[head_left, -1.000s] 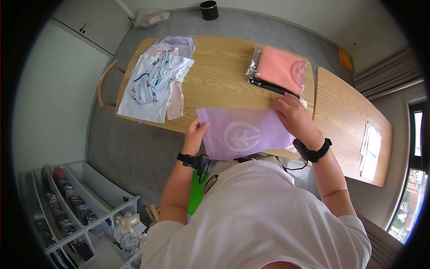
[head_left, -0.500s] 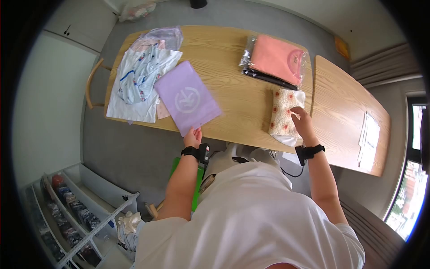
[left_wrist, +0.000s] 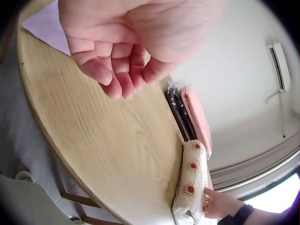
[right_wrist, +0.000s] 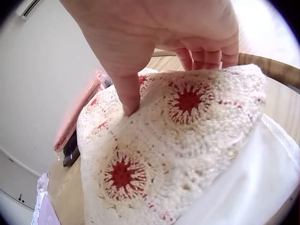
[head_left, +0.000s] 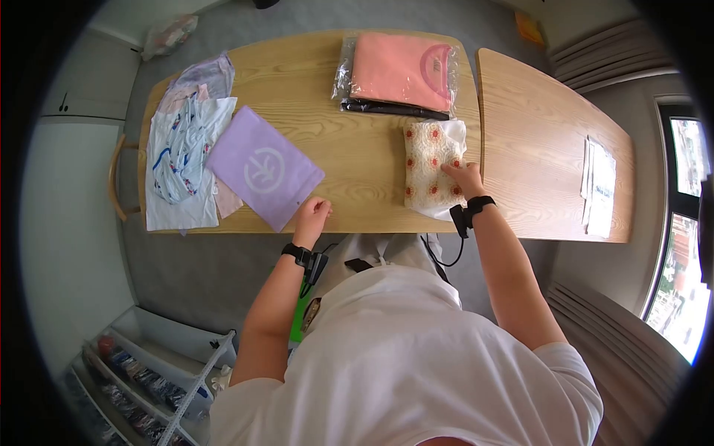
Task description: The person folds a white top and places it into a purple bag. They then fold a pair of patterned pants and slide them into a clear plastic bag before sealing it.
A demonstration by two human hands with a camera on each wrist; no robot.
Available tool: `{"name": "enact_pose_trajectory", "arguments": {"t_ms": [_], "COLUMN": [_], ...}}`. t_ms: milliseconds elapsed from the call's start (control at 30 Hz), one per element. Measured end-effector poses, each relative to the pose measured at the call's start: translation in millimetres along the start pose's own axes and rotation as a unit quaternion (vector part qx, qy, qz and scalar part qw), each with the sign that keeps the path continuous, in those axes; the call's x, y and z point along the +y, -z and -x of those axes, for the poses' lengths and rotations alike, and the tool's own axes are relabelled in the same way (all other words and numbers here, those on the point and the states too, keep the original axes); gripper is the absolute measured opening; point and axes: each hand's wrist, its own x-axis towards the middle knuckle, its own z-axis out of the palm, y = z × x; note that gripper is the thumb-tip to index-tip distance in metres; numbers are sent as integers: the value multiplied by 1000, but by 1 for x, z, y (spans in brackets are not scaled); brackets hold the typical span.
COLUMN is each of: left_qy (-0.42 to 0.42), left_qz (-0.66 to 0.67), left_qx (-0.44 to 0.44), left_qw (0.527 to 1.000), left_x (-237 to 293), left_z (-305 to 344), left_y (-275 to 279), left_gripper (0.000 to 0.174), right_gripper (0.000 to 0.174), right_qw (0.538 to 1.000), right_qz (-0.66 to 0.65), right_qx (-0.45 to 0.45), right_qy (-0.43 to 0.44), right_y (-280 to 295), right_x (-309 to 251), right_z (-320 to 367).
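Note:
On the right of the table lies a folded cream crocheted piece (head_left: 426, 172) with red flower motifs, white fabric (head_left: 454, 132) showing along its edge. My right hand (head_left: 467, 180) holds its right side. In the right wrist view the thumb (right_wrist: 129, 96) presses on the crochet's top while the other fingers reach behind its far edge. My left hand (head_left: 313, 217) is at the table's front edge, holding nothing, its fingers loosely curled in the left wrist view. Just beyond it a flat lilac bag (head_left: 234, 163) with a white leaf emblem lies on the table.
Pale and printed clothes (head_left: 182, 152) are piled at the table's left end, partly under the lilac bag. A plastic-wrapped salmon garment (head_left: 394, 70) lies on a dark package at the back. Papers (head_left: 599, 186) rest on the adjoining table; a divided bin (head_left: 152, 357) stands lower left.
The lilac bag has gone from between both hands to the table on the left, and the left hand has let go. My right hand has moved onto the crocheted piece, now uncovered.

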Motion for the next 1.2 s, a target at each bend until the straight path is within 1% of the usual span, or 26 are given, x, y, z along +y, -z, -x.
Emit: {"name": "enact_pose_trajectory", "arguments": {"t_ms": [33,67,100,133,167,200,233,267,333,367,400,467,500,567,600,667,700,767,800,900,967,1000,1067,1100,1167,1200], "left_qy": [-4,-3,-32,-61,-60,-29,2,4,100,119,121,112,113,216,216,186,187,192,193,146,155,156,159,160,234,232], "left_qz": [-9,-9,-20,-31,-30,26,82,85,178,168,170,193,194,285,285,233,233,351,353,338,404,405,468,468,525,528], "left_qx": [-30,-31,-54,-76,-75,-101,-127,-126,-147,-187,-187,-232,-234,-307,-309,-286,-287,-274,-273,-275,-275,-273,-288,-282,-324,-316], "left_qw": [1000,999,998,995,995,994,988,988,968,961,960,947,946,882,881,911,910,874,874,888,858,859,820,822,752,754], "left_x": [-1,-3,-2,2,6,11,17,22,42,53,50,45,48,58,58,57,60,68,64,58,62,66,75,71,61,58], "left_z": [-7,-15,-23,-30,-38,-45,-51,-54,-58,-59,-61,-65,-63,-54,-53,-52,-49,-42,-43,-45,-45,-42,-36,-34,-33,-32], "left_y": [-8,-18,-31,-43,-55,-68,-79,-90,-103,-103,-106,-112,-111,-105,-106,-111,-114,-121,-126,-131,-127,-124,-117,-115,-111,-108], "left_gripper": [22,22,27,32,32,40,49,49,56,61,61,65,65,66,66,65,65,66,66,66,56,56,52,52,46,46], "right_gripper": [72,70,69,69,68,67,61,61,61,55,55,48,48,44,44,43,43,43,43,43,47,47,55,60,61,63], "right_qw": [999,998,988,989,980,970,970,971,961,959,960,927,928,922,922,923,923,913,913,922,908,908,824,807,803,800], "right_qz": [-30,-58,-145,-143,-181,-217,-219,-216,-242,-236,-234,-285,-284,-276,-276,-248,-248,-263,-262,-243,-283,-281,-425,-441,-440,-442], "right_qx": [0,1,-40,-40,-74,-109,-100,-101,-128,-150,-150,-243,-241,-262,-261,-277,-277,-295,-296,-287,-290,-292,-328,-352,-369,-379], "right_qy": [-13,-25,-21,-20,-26,-32,-35,-36,-51,-44,-45,-21,-22,-71,-71,-94,-94,-102,-103,-97,-107,-108,-183,-172,-158,-142], "right_y": [-5,-10,-15,-19,-22,-26,-32,-36,-39,-42,-41,-36,-34,-29,-28,-26,-27,-30,-32,-38,-33,-32,-30,-31,-33,-34], "right_x": [0,-1,1,-4,-9,-14,-15,-16,-16,-8,-7,-4,-2,1,2,1,-1,-4,0,1,-9,-10,-11,-11,-11,-13], "right_z": [-1,-2,1,7,14,22,28,35,45,42,43,45,44,41,41,43,45,49,47,43,51,53,57,58,65,69]}}
